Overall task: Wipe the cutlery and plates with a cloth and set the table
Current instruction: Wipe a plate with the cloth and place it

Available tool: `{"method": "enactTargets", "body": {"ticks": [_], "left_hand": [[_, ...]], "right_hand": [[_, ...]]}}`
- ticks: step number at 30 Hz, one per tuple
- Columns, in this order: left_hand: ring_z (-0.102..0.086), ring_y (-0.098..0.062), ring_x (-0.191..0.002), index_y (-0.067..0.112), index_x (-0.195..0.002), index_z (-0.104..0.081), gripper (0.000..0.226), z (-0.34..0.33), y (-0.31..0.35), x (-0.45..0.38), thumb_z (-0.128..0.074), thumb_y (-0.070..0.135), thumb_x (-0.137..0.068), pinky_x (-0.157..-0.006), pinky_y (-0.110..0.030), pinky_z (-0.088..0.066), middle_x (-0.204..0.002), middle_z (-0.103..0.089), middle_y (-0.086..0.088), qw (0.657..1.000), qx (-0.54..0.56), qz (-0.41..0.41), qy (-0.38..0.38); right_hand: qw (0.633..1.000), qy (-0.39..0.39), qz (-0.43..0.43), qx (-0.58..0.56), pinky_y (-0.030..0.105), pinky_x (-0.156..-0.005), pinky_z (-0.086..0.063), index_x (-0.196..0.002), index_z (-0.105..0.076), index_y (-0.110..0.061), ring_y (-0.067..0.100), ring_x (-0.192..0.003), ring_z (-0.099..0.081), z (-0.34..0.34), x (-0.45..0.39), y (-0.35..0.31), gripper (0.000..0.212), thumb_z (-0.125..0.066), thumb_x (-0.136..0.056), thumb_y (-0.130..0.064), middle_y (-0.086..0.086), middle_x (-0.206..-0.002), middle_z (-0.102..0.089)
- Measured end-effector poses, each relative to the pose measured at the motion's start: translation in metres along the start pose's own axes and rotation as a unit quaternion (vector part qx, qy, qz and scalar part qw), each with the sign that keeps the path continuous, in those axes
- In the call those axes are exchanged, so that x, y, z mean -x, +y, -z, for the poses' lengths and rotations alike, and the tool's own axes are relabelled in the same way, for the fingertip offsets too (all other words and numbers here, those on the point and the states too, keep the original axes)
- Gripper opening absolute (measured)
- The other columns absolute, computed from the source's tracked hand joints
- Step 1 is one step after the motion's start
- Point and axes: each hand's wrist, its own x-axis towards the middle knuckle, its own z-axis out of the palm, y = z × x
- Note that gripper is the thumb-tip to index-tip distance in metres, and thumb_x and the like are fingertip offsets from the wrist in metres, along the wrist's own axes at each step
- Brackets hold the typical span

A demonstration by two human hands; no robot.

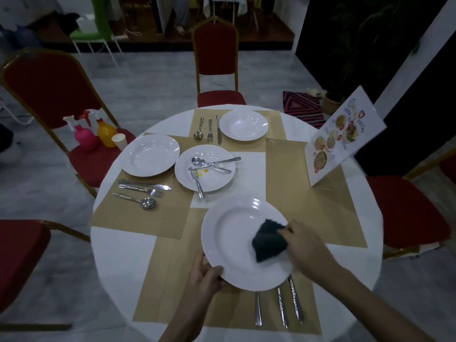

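Round white table [118, 255] fills the middle, w/ four tan placemats [303, 183] laid in a cross; red chairs [49, 95] stand around it at left, far and right. A menu card [345, 137] stands upright at the right side of the table. On the left chair seat are a pink spray bottle [85, 137], an orange one [106, 133] and a paper cup [119, 141], close together. At the near side, the left forearm comes up from the bottom edge; the left hand [204, 280] grips the near-left rim of a white plate [229, 243], thumb on top, fingers under, plate lifted and tilted above the near placemat. The right arm comes in from the bottom right, and the right hand [303, 245] holds a dark cloth [269, 240] pressed on the plate's right part, fingers curled on the cloth. Under the plate's near edge lie three pcs of cutlery [282, 307], handles toward the person. In the centre, a dirty plate [217, 181] carries a spoon, fork and knife crossed on it. Left setting: a clean plate [150, 154] w/ knife, fork, spoon [148, 203] just beside it on the near side. Far setting: a plate [243, 124] w/ spoon, fork, knife [218, 129] at its left.
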Motion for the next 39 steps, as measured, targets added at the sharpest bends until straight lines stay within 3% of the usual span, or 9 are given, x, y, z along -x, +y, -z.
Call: {"method": "enactTargets", "body": {"ticks": [4,7,12,16,20,24,27,34,39], "left_hand": [[-0.066,-0.028,-0.099,0.031,-0.128,-0.05,0.052,-0.02,-0.008,0.001,-0.06,0.018,-0.079,-0.071,-0.036,-0.057,-0.115,-0.066,-0.008,0.999,-0.035,-0.001,-0.042],[-0.067,-0.025,-0.103,0.032,-0.131,-0.049,0.046,-0.026,-0.006,-0.001,-0.051,0.006,-0.093,-0.08,-0.042,-0.058,-0.115,-0.069,-0.002,0.997,-0.043,-0.005,-0.062],[-0.07,-0.029,-0.094,0.023,-0.123,-0.058,0.056,0.004,0.007,0.006,-0.061,0.012,-0.068,-0.066,-0.038,-0.057,-0.106,-0.073,-0.005,1.0,0.018,-0.004,-0.011],[-0.07,-0.03,-0.092,0.028,-0.125,-0.052,0.058,0.001,0.005,0.012,-0.064,0.012,-0.07,-0.064,-0.04,-0.058,-0.108,-0.071,-0.003,0.999,0.003,-0.01,-0.032],[-0.069,-0.032,-0.093,0.023,-0.126,-0.052,0.052,-0.024,-0.007,0.008,-0.062,0.01,-0.077,-0.067,-0.038,-0.058,-0.107,-0.07,-0.014,0.998,-0.02,0.001,-0.053],[-0.069,-0.025,-0.098,0.02,-0.112,-0.064,0.035,-0.013,-0.009,0.001,-0.065,0.006,-0.08,-0.085,-0.049,-0.055,-0.109,-0.071,-0.007,1.0,-0.001,0.005,-0.005],[-0.069,-0.031,-0.101,0.02,-0.124,-0.059,0.062,0.008,-0.006,0.002,-0.072,0.012,-0.064,-0.087,-0.052,-0.054,-0.11,-0.072,-0.007,1.0,0.022,0.008,0.003],[-0.07,-0.032,-0.084,0.027,-0.121,-0.054,0.049,-0.017,-0.012,0.006,-0.063,0.001,-0.08,-0.063,-0.038,-0.057,-0.101,-0.071,-0.015,1.0,-0.009,0.003,-0.029],[-0.069,-0.03,-0.095,0.018,-0.121,-0.06,0.042,-0.01,-0.01,0.002,-0.06,0.001,-0.083,-0.08,-0.05,-0.055,-0.1,-0.074,-0.008,1.0,-0.013,0.005,-0.014]], "right_hand": [[0.997,0.031,-0.074,-0.021,0.039,-0.083,-0.048,-0.117,-0.061,-0.008,0.032,-0.101,-0.056,-0.012,-0.014,-0.029,0.032,-0.055,-0.086,-0.006,0.014,-0.112,-0.057],[0.995,0.02,0.005,-0.1,0.029,-0.082,-0.042,-0.125,-0.057,-0.013,0.025,-0.102,-0.054,-0.012,-0.013,-0.078,0.039,-0.055,-0.086,-0.015,0.008,-0.116,-0.054],[0.981,-0.045,0.174,-0.075,0.024,-0.06,-0.035,-0.101,-0.069,-0.02,0.016,-0.076,-0.054,0.01,0.011,-0.052,0.031,-0.056,-0.073,-0.015,0.0,-0.09,-0.057],[0.998,0.005,0.057,-0.014,0.033,-0.069,-0.048,-0.11,-0.067,-0.015,0.026,-0.087,-0.058,0.009,0.001,-0.002,0.026,-0.056,-0.086,-0.016,0.006,-0.096,-0.059],[0.997,0.015,-0.038,-0.071,0.039,-0.087,-0.044,-0.12,-0.056,-0.011,0.031,-0.104,-0.052,-0.005,-0.025,-0.042,0.036,-0.032,-0.094,-0.016,0.012,-0.114,-0.052],[0.983,-0.041,0.143,-0.11,0.037,-0.07,-0.049,-0.097,-0.063,-0.011,0.029,-0.083,-0.054,-0.009,-0.009,-0.084,0.022,-0.051,-0.08,-0.017,0.011,-0.096,-0.057],[0.975,-0.067,0.2,-0.064,0.03,-0.069,-0.04,-0.096,-0.065,-0.014,0.024,-0.088,-0.053,0.002,0.005,-0.053,0.033,-0.039,-0.077,-0.02,0.006,-0.099,-0.057],[0.998,-0.038,-0.051,-0.007,0.033,-0.095,-0.041,-0.137,-0.047,-0.012,0.028,-0.115,-0.048,-0.017,0.0,-0.04,0.041,-0.044,-0.097,-0.017,0.012,-0.129,-0.047],[0.985,-0.046,0.124,-0.113,0.031,-0.071,-0.039,-0.103,-0.065,-0.01,0.025,-0.086,-0.052,-0.013,0.013,-0.083,0.029,-0.047,-0.084,-0.022,0.008,-0.1,-0.055]]}}
